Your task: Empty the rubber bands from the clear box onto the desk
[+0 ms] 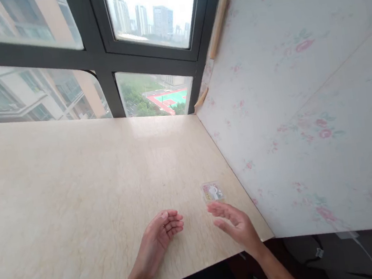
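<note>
My left hand (162, 229) is over the marble-patterned sill near its front edge, palm turned inward and fingers loosely curved, with nothing in it. To its right, my right hand (233, 222) has its thumb and fingers apart and also holds nothing. Just beyond the right fingertips lies a small clear plastic box (212, 192) with small white, pink and yellowish contents that I cannot make out. Whether the right fingertips touch the box's near edge, I cannot tell. A gap separates the two hands.
The stone sill (58, 188) stretches left and back to a dark window frame (101, 68). A wall with flowered paper (292, 143) bounds it on the right. Wallpaper peels at the far corner. Below the front edge, a cable (319, 252) shows in the dark area.
</note>
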A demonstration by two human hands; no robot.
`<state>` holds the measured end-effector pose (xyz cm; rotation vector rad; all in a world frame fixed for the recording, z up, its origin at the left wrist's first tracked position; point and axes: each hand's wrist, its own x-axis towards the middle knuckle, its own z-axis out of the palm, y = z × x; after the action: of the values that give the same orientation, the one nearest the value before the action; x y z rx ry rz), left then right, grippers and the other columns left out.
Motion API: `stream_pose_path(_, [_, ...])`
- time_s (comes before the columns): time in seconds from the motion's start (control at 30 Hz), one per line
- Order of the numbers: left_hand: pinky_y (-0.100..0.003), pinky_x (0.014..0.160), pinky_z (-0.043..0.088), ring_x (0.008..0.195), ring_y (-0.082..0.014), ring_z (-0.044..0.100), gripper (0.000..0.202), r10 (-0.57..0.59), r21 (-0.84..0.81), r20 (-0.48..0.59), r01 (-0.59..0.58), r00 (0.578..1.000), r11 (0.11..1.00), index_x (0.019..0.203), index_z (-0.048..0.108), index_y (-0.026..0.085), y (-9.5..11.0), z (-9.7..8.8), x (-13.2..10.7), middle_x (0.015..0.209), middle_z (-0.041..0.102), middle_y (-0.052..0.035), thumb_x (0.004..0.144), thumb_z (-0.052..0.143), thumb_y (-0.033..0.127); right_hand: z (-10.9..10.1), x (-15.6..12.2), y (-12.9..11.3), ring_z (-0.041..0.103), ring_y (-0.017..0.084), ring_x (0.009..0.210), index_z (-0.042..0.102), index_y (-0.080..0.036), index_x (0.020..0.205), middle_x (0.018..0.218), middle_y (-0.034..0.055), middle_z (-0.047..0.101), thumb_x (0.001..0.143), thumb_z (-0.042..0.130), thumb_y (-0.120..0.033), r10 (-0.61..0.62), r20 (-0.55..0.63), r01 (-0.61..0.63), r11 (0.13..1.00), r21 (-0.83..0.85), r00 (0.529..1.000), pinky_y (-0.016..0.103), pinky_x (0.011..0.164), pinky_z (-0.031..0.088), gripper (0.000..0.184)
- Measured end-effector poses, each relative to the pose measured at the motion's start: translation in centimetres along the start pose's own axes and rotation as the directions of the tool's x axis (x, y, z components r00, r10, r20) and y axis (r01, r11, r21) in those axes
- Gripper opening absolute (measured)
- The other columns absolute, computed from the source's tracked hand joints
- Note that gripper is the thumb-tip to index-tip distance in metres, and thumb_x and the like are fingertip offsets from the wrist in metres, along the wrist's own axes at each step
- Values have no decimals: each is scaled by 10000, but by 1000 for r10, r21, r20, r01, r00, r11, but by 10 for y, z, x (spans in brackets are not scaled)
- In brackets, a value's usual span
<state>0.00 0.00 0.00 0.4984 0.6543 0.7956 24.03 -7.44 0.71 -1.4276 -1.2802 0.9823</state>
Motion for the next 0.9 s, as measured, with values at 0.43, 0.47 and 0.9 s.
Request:
stream_pose_path(0.43, [-311, 762, 505, 782, -185, 658, 250, 91, 165, -93, -75, 992, 983, 925, 673, 135, -3, 12, -1, 916, 704, -104, 778, 713, 332, -56, 85, 0, 347, 273, 1370, 359, -226, 1454, 1477, 139, 402, 666, 807, -291, -22, 368, 257, 754, -604, 929, 483, 1131, 274, 908])
stream_pose_path(0.47, [-309, 765, 506, 785, -181, 655, 260, 97, 179, -96, -79, 991, 981, 929, 670, 139, -4, 12, -1, 922, 702, -100, 775, 715, 343, -55, 88, 1, 383, 275, 1346, 373, -211, 1445, 1450, 148, 435, 654, 814, -277, -10, 389, 267, 744, -612, 921, 478, 1119, 296, 908])
stream_pose_path(0.9, [-318, 779, 494, 891, -189, 616, 300, 294, 393, -14, -265, 956, 881, 1037, 634, 193, -14, 7, 1, 1082, 641, -94, 784, 697, 340, -41, 82, -19, 528, 265, 1225, 345, -225, 1448, 1333, 138, 566, 734, 767, -401, -153, 385, 348, 785, -512, 910, 484, 1047, 392, 847])
